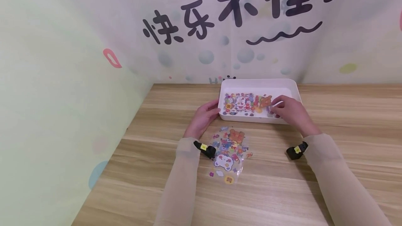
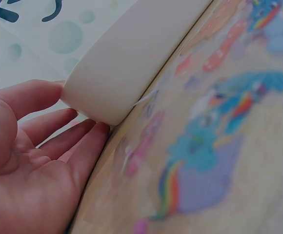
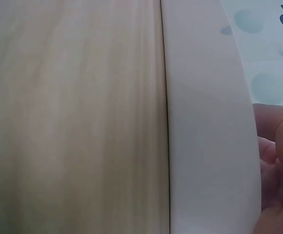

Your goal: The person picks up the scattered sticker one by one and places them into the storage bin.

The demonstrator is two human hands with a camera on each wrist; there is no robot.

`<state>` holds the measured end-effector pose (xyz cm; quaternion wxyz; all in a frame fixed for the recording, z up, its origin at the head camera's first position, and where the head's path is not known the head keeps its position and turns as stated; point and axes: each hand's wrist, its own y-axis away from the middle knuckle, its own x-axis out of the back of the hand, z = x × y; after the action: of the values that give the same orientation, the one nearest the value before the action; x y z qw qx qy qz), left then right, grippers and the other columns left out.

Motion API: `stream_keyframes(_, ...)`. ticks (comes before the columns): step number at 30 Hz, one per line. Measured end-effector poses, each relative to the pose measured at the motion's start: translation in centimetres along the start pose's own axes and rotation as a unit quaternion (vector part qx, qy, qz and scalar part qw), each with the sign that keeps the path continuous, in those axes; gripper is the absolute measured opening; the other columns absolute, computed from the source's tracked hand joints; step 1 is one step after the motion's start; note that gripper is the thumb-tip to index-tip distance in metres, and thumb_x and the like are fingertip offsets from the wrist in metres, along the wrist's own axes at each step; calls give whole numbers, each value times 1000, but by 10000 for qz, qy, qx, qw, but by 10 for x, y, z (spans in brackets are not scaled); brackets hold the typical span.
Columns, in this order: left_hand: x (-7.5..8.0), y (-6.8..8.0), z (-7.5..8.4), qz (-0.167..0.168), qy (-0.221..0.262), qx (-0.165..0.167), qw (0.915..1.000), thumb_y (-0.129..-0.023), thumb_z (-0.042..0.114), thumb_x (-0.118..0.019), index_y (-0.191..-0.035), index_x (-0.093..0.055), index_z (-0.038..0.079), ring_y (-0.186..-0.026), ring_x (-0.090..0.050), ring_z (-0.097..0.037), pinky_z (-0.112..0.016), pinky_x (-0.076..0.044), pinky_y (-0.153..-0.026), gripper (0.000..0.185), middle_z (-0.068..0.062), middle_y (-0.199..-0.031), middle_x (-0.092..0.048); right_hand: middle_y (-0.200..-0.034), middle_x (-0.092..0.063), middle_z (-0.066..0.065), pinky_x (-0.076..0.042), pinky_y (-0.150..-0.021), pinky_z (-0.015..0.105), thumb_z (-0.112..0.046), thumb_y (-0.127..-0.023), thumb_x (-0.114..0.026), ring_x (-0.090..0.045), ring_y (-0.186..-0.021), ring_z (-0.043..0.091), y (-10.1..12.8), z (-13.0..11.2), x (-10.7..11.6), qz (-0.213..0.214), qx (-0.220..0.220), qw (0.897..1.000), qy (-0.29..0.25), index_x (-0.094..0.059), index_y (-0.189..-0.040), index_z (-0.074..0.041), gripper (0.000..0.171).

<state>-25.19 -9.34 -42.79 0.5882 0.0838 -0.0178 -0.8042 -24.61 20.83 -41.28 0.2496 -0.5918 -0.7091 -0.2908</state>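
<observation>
Hands at the white tray
Our left hand lay relaxed against the tray's corner; our right hand pinched the sticker sheet inside.

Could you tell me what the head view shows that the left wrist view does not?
Only the head view shows the right hand reaching into the white tray, the sticker sheet inside the tray, and the whole wooden table. Only the left wrist view shows, close up, the left hand's fingertips touching the tray's rounded corner. Both share the left hand, the tray, and the loose sticker sheet on the table.
</observation>
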Motion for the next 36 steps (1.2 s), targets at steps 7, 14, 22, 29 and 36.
stream_keyframes(7, 2, -3, -4, 66, 75, 12, 10000, -90, 7, -50, -137, -34, 6, -125, -36, -19, -31, -34, -100, 49, -8, -141, -33, -98, -61, 16, -49, -71, 38, -25, -88, -55, -57, -81, 25, 0, -1, -1, 21, 36, 9998, 184, -51, -107, -4, 28)
stream_keyframes(14, 5, -12, -16, 256, 84, -121, 9996, -88, 10, -54, -133, -42, 11, -118, -44, -13, -26, -39, -95, 47, -2, -135, -41, -101, -58, 16, -49, -72, 38, -29, -88, -56, -53, -85, 27, 1, -3, 0, -65, 21, 9994, 345, -51, -108, -5, 31)
stream_keyframes(22, 5, -10, -14, 206, 72, -3, 9998, -88, 12, -55, -134, -41, 12, -120, -42, -13, -26, -38, -96, 47, -1, -136, -40, -100, -57, 15, -44, -69, 38, -30, -88, -54, -48, -85, 28, -3, -1, -3, -35, 196, 9965, 806, -58, -106, -4, 31)
stream_keyframes(29, 1, -1, -1, -12, 33, 10, 10000, -91, 7, -50, -137, -34, 5, -126, -35, -20, -32, -32, -101, 49, -8, -141, -32, -104, -56, 18, -44, -70, 41, -32, -89, -51, -47, -87, 30, -1, -2, -4, -117, 187, 9939, 1085, -58, -109, -4, 35)
stream_keyframes(36, 3, -6, -8, 103, 103, -10, 9999, -89, 8, -52, -135, -38, 8, -123, -39, -18, -29, -35, -99, 48, -6, -139, -36, -105, -56, 20, -44, -71, 43, -34, -89, -50, -48, -87, 31, -1, -1, -6, -148, 226, 9907, 1332, -57, -114, -4, 39)
